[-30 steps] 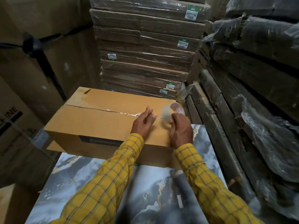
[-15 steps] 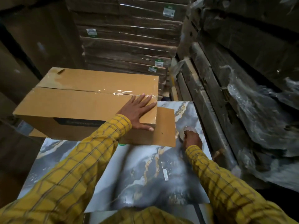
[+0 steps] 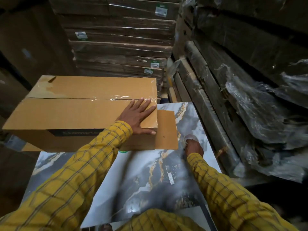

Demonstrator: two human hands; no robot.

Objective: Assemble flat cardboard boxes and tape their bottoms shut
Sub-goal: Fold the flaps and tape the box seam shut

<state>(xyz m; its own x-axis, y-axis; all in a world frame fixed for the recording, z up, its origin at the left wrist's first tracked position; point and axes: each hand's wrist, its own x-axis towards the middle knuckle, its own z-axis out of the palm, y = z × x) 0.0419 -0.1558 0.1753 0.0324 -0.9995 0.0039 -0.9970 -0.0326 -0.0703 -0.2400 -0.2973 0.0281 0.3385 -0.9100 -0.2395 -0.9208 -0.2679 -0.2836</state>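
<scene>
Pressing flat with fingers spread, the left hand (image 3: pixel 138 118) is lying on the upturned bottom of the cardboard box (image 3: pixel 80 114), at the box's right end, with its fingertips reaching toward the clear tape strip (image 3: pixel 126 99) that is running along the centre seam. That seam, and with it the long axis of the box, is lying from nine o'clock to three o'clock across the view, so the left hand is the nearer one to the taped line and is sitting just at its three o'clock end. A loose cardboard flap (image 3: pixel 166 129) is sticking out past the box at three o'clock of the hand, down toward the marble-patterned slab (image 3: pixel 150 177) on which the box is resting. The right hand (image 3: pixel 193 147) is lying well apart from the box, at about four o'clock of the left hand, with its fingers curled over a clear tape roll (image 3: pixel 190 138) against the slab; whether it is gripping the roll firmly or only resting on it is hard to tell. The seam is looking closed along the length that shows, so the next move probably turns on the left hand smoothing the tape's end over the right edge. Behind the box, at twelve o'clock, wrapped bundles of flat cardboard (image 3: pixel 120 47) are standing stacked, and plastic-wrapped packs (image 3: pixel 250 97) are leaning at two o'clock.
</scene>
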